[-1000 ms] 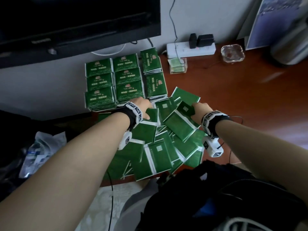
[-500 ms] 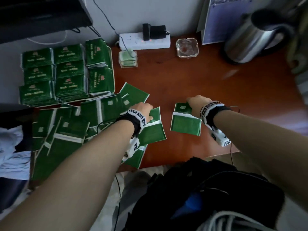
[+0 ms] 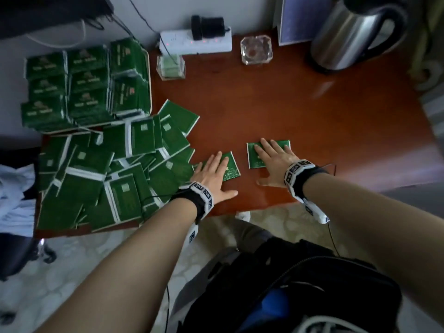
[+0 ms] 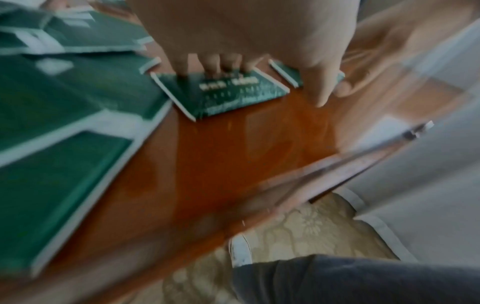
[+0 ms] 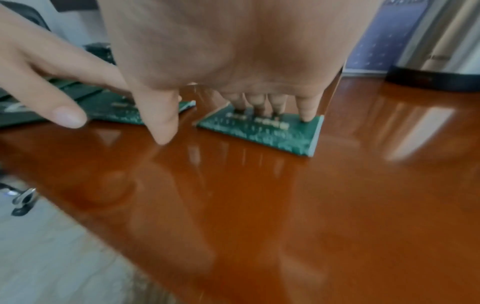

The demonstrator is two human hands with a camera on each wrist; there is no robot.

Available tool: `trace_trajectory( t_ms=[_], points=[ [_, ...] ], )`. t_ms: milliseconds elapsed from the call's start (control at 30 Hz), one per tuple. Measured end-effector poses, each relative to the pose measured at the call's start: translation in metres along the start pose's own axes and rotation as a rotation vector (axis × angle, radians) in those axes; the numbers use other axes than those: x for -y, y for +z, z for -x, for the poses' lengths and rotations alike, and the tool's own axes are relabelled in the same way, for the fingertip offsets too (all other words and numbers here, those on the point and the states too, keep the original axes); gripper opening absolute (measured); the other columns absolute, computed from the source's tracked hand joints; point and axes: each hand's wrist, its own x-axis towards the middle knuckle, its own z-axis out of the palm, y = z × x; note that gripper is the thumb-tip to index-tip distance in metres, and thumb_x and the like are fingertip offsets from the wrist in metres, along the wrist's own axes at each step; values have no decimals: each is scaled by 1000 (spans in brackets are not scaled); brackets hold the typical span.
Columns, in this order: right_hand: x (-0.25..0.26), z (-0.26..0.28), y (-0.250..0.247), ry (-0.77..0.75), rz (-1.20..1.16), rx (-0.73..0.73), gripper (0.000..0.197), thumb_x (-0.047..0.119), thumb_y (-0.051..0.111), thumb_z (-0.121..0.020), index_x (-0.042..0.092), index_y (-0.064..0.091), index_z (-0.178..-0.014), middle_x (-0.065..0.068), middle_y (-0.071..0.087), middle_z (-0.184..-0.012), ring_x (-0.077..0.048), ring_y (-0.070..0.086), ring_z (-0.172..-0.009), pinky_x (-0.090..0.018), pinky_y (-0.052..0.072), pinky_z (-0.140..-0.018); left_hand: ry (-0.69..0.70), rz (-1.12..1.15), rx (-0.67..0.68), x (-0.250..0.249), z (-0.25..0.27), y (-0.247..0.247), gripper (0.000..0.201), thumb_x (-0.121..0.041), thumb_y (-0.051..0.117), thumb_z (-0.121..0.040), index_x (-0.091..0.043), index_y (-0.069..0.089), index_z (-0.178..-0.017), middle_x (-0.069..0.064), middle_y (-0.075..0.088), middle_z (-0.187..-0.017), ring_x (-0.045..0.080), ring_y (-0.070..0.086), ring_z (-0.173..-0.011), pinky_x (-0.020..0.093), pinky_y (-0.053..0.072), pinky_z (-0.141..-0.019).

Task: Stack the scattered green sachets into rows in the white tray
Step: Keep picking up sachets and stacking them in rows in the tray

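The left hand (image 3: 211, 173) and the right hand (image 3: 274, 162) are each pressing one green sachet (image 3: 231, 170) flat on the bench (image 3: 312, 121), fingers spread and straight, pinching nothing. The white tray (image 3: 149, 75) is lying at ten o'clock, already holding rows. I judge that curling fingertips under one edge is needed before lifting.

Both hands (image 3: 242, 169) newly flattened on sachets (image 3: 269, 155)

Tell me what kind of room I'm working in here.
Probably a hotel room or a home, not a workshop: a polished wooden desk against the wall carries a steel electric kettle, a glass ashtray and a power strip, with what looks like a TV at the top left.
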Motion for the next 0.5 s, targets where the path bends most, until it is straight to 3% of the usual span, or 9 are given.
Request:
trace_trajectory(
  t_ms=[100, 167, 267, 367, 433, 500],
  points=[
    [12, 21, 47, -15, 12, -87, 114, 74, 50, -82, 21, -19, -155, -3, -27, -161, -27, -14, -151, -54, 3, -121, 34, -31, -97, -25, 26, 51, 117, -83, 41, -78, -17, -14, -155, 3, -27, -161, 23, -16, -150, 50, -1, -122],
    [16, 32, 65, -9, 8, -153, 114, 78, 44, -81, 20, -21, -154, -3, -27, -161, -28, -16, -150, -55, 0, -121, 47, -58, -170, -39, 35, 68, 121, -80, 50, -75, -16, -14, -155, 3, -27, -161, 23, -17, -150, 51, -4, -121],
    [29, 56, 96, -26, 53, -183, 111, 79, 38, -82, 19, -21, -154, -2, -27, -161, -27, -17, -150, -55, -1, -121, 15, -64, -222, -61, 52, 97, 118, -52, 69, -80, -18, -15, -155, 1, -25, -161, 22, -14, -151, 50, -2, -122],
    [40, 77, 119, -38, 62, -237, 104, 46, 61, -87, 20, -12, -157, -2, -17, -164, -28, -7, -152, -53, 2, -121, -28, -24, -245, -79, 69, 112, 106, -9, 68, -82, -22, -8, -156, -3, -17, -164, 19, -7, -152, 47, 4, -122],
    [42, 84, 121, -35, 63, -282, 101, 20, 65, -83, 20, -3, -158, -3, -7, -165, -29, 3, -152, -53, 9, -120, -22, -4, -262, -81, 74, 111, 97, 1, 60, -85, -24, 0, -157, -6, -9, -165, 17, -1, -152, 45, 9, -122],
    [41, 84, 118, -42, 78, -320, 95, 9, 65, -81, 20, 10, -157, -5, 7, -165, -30, 15, -149, -53, 19, -117, -8, 26, -285, -78, 75, 105, 92, 5, 58, -85, -26, 9, -157, -7, 0, -165, 15, 6, -151, 43, 14, -121]
  ],
)
